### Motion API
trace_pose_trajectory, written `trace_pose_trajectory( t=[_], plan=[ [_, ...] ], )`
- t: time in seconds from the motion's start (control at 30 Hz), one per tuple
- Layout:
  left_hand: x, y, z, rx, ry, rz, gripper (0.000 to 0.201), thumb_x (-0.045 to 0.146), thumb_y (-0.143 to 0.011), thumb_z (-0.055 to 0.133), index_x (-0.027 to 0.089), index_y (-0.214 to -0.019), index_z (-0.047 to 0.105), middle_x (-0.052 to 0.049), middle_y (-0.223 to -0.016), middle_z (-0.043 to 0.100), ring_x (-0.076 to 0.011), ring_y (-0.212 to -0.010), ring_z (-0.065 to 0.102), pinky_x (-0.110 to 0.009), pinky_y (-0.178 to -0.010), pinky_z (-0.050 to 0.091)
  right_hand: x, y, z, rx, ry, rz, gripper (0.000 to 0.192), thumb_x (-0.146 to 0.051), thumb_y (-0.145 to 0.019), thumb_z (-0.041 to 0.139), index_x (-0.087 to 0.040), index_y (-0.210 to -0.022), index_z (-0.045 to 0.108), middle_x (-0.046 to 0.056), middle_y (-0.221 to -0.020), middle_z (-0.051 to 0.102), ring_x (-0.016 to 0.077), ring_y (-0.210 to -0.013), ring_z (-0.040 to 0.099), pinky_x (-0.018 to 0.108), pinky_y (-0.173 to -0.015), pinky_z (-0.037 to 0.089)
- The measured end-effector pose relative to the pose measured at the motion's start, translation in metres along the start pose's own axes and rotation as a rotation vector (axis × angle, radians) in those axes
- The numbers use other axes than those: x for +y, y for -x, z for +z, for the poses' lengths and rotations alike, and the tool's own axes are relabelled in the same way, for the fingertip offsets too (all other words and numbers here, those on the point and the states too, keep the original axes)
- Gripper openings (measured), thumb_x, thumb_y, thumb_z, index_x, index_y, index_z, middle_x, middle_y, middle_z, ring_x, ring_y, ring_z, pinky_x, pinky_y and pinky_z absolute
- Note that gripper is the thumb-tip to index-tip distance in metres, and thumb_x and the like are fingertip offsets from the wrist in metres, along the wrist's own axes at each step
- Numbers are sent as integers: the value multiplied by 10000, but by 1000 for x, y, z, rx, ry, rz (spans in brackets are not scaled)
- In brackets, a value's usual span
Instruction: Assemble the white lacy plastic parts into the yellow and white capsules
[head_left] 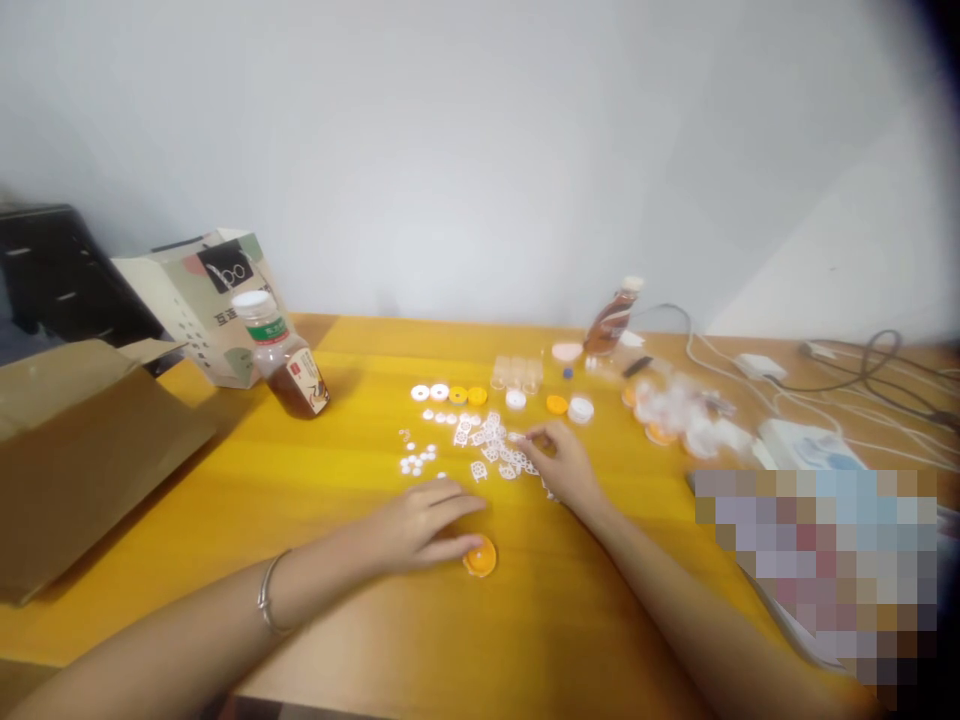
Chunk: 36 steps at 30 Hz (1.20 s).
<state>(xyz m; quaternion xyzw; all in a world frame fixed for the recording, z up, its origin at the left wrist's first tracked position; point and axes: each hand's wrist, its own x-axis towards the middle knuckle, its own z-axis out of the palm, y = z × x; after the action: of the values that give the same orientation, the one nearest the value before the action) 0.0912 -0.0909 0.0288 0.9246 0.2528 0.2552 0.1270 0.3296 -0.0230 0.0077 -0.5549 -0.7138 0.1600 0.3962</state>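
Note:
My left hand (pixel 431 520) hovers low over the table's near half with its fingers spread. Its thumb tip meets the left edge of a round orange plastic piece (pixel 484 560) lying on the table. Farther right, my right hand (pixel 562 465) has its thumb and index finger pinched at a small white openwork plastic piece (pixel 517 438), at the edge of a loose pile of similar white pieces (pixel 491 432). Small white round parts (pixel 416 462) lie left of that pile. Behind them stands a row of white and orange discs (pixel 458 395). Blur hides fine detail.
A cardboard box (pixel 90 450), a paper bag (pixel 202 320) and a tea bottle (pixel 289 370) stand on the left. Another bottle (pixel 611 320) is at the back. Clear plastic cups (pixel 517 372), bagged parts (pixel 682 410), cables (pixel 840 385) and a pixelated patch (pixel 817 570) occupy the right.

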Motion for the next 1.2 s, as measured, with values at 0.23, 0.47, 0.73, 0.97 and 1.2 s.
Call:
trace_pose_trajectory(
  t=[0.23,0.47,0.73,0.97,1.2],
  plan=[
    [-22,-11,3,20,-221,-68,399,158,-875,385,198,-1272,395,-86,-1221,534,-212,-1131,457,-388,-898,371,-44,24,2,59,-547,211,255,-444,-700,635,-208,-752,552,7,-709,571,159,-660,522,292,-640,429],
    [-25,-9,11,-33,-305,-55,248,128,-876,376,182,-1040,555,-74,-1108,608,-202,-1134,468,-381,-910,269,-68,49,23,-189,-896,402,274,-427,-647,698,-197,-700,561,-23,-598,573,131,-594,549,260,-608,458],
    [-21,-9,8,17,-289,-105,178,206,-905,387,182,-926,562,-50,-1011,629,-160,-990,542,-338,-861,267,-67,50,23,-205,-1060,506,302,-401,-651,709,-207,-767,508,-9,-651,653,151,-657,633,310,-726,495],
    [-19,-6,8,124,-39,-168,59,143,-785,478,168,-741,508,-32,-858,611,-134,-794,552,-270,-745,382,-69,51,17,-237,-1085,537,326,-416,-659,698,-213,-760,463,27,-753,702,196,-782,671,368,-806,494],
    [-21,-2,10,278,208,-308,79,198,-820,478,150,-849,534,-24,-774,594,-114,-698,543,-238,-673,445,-59,49,23,-273,-1084,565,361,-411,-602,742,-207,-741,478,26,-732,708,198,-731,683,365,-784,504]
  ],
)
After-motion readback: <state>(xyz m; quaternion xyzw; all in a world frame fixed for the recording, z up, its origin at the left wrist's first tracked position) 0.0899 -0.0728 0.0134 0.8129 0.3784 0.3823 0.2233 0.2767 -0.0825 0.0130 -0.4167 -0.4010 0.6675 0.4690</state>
